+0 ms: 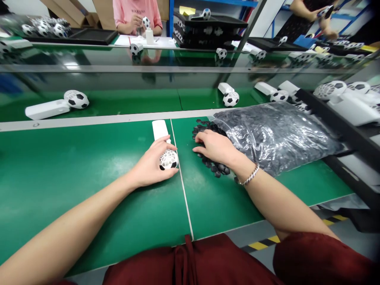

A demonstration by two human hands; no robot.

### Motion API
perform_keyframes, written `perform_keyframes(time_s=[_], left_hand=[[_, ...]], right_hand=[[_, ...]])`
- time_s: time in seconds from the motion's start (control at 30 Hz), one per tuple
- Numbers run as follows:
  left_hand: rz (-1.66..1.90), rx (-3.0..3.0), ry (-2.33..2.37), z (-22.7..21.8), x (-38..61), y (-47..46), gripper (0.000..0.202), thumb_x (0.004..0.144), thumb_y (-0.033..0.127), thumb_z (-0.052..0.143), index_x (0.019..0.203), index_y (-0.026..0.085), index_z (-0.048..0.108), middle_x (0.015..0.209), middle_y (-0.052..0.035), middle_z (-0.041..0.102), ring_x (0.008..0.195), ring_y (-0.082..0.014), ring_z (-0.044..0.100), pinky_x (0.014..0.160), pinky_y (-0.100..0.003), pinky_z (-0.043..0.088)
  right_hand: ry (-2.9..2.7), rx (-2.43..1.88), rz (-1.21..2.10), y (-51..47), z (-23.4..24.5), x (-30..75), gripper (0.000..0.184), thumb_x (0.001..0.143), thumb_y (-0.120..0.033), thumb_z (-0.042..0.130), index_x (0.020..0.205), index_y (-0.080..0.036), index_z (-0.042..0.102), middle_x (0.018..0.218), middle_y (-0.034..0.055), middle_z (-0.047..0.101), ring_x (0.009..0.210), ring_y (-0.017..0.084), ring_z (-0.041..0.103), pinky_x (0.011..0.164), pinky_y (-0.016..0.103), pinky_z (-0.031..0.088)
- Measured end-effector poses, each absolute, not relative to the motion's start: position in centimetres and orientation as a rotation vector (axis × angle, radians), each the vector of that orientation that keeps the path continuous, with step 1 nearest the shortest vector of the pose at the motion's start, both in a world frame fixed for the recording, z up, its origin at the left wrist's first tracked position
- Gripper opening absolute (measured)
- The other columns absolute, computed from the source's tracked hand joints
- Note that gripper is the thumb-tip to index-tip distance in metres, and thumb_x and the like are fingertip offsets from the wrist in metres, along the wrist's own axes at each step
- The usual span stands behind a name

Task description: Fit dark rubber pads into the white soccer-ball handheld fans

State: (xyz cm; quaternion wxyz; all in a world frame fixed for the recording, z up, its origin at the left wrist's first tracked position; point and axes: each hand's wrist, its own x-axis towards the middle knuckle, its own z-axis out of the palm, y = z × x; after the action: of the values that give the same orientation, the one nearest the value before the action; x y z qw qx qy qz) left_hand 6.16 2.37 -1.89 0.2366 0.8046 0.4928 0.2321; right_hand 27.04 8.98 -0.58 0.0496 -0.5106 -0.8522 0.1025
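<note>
Gripping the football-patterned head of a white fan in my left hand, I press it onto the green surface, its handle pointing away from me. Just right of the fan, my right hand lies palm-down on a heap of small black pieces, fingers bent into them; whether it has pinched one I cannot tell. The heap spills from a clear bag farther right of the fan. Beyond the fan and to its left, a second fan lies on the belt.
</note>
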Motion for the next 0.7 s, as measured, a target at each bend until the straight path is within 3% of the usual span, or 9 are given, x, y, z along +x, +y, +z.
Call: perform_keyframes(time_s=[0.13, 0.27, 0.37, 0.5, 0.6, 0.7], left_hand=[[0.583, 2.266, 1.236, -1.9, 5.9, 2.7, 0.047, 0.069, 0.026, 0.060, 0.113, 0.020, 0.045, 0.131, -0.0113, 0.041, 0.132, -0.0258, 0.024, 0.106, -0.044, 0.027], [0.613, 2.214, 1.439, -2.1, 5.7, 2.6, 0.076, 0.059, 0.044, 0.071, 0.123, 0.021, 0.039, 0.132, -0.0140, 0.028, 0.128, -0.0339, 0.022, 0.103, -0.053, 0.028], [0.585, 2.144, 1.538, -1.8, 5.5, 2.3, 0.066, 0.058, 0.044, 0.071, 0.115, 0.023, 0.046, 0.126, -0.0112, 0.028, 0.123, -0.0340, 0.026, 0.101, -0.054, 0.029], [0.509, 2.149, 1.354, -1.1, 5.1, 2.4, 0.049, 0.064, 0.026, 0.064, 0.110, 0.024, 0.049, 0.123, -0.0074, 0.034, 0.122, -0.0279, 0.032, 0.104, -0.047, 0.029], [0.503, 2.120, 1.319, -0.8, 5.0, 2.6, 0.055, 0.064, 0.023, 0.062, 0.116, 0.024, 0.045, 0.127, -0.0079, 0.033, 0.123, -0.0271, 0.033, 0.104, -0.044, 0.030], [0.539, 2.041, 1.501, -0.7, 5.1, 2.6, 0.066, 0.059, 0.035, 0.069, 0.117, 0.020, 0.043, 0.119, -0.0095, 0.038, 0.115, -0.0287, 0.040, 0.100, -0.045, 0.034]], right_hand=[[-2.645, -1.601, 0.372, 9.6, -1.0, 27.6, 0.008, 0.078, -0.022, 0.059, 0.084, -0.018, 0.062, 0.085, 0.0063, 0.061, 0.074, 0.017, 0.057, 0.064, 0.028, 0.040], [-2.645, -1.522, 0.438, 9.8, -1.3, 27.6, 0.004, 0.076, -0.017, 0.060, 0.080, -0.017, 0.062, 0.081, 0.0052, 0.061, 0.073, 0.016, 0.057, 0.068, 0.027, 0.041], [-2.640, -1.422, 0.434, 9.6, -1.2, 27.6, 0.005, 0.074, -0.015, 0.062, 0.077, -0.017, 0.059, 0.083, 0.0042, 0.059, 0.072, 0.014, 0.056, 0.067, 0.025, 0.041], [-2.574, -1.262, 0.649, 9.0, -0.9, 27.4, 0.004, 0.077, -0.015, 0.057, 0.074, -0.017, 0.057, 0.066, -0.0014, 0.059, 0.060, 0.010, 0.053, 0.060, 0.022, 0.039], [-2.497, -1.110, 0.754, 8.3, -0.3, 26.9, 0.005, 0.079, -0.015, 0.056, 0.082, -0.017, 0.060, 0.072, -0.0007, 0.063, 0.065, 0.010, 0.056, 0.064, 0.022, 0.041], [-2.471, -0.934, 0.812, 7.6, 0.1, 26.4, 0.008, 0.079, -0.014, 0.057, 0.085, -0.016, 0.062, 0.082, 0.0011, 0.065, 0.074, 0.011, 0.058, 0.070, 0.022, 0.042]])
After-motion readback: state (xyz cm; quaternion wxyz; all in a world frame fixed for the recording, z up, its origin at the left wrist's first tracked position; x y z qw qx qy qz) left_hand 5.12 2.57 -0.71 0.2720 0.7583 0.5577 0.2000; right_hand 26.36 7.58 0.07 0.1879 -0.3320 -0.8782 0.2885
